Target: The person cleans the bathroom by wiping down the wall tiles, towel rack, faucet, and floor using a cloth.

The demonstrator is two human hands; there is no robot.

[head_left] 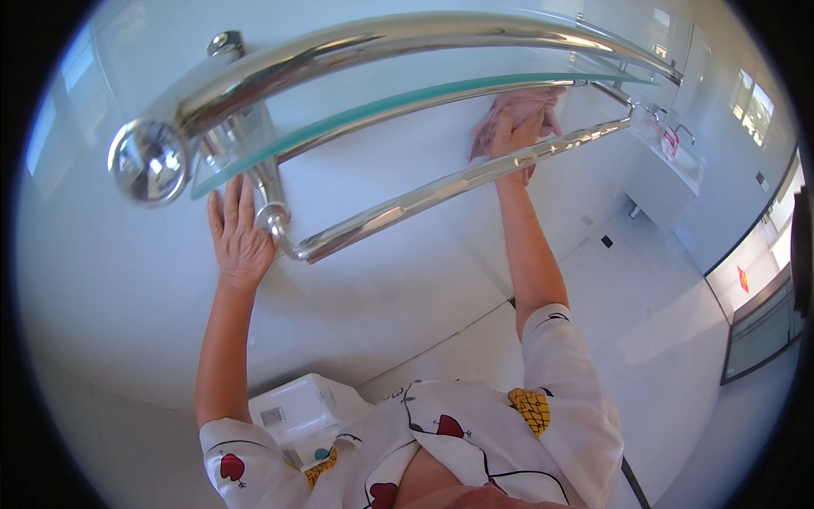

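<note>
Overall, a pale wall (365, 174) fills most of the view and carries a metal-and-glass rack (441, 28), its curved top rail sweeping above a glass shelf (339, 121) and a lower bar (458, 183). Smaller in the picture, a white basin cabinet (666, 191) stands well beyond the rack's right end, and a white fixture (309, 407) sits low, near the person's left sleeve. Next come the hands: the left hand (243, 237) is spread flat against the wall just below the glass shelf's left corner, beside the bracket (266, 182), holding nothing; the right hand (517, 140) reaches up behind the lower bar, toward the rack's right end, and holds a pink cloth (532, 102) bunched under its fingers. That cloth lies just beneath the glass shelf's edge, seemingly pressed to the wall, though its contact is hidden. The step in hand looks like wiping behind the rack while the left hand braces. A further stroke would call for even pressure through the cloth and a wrist clear of the lower bar.
</note>
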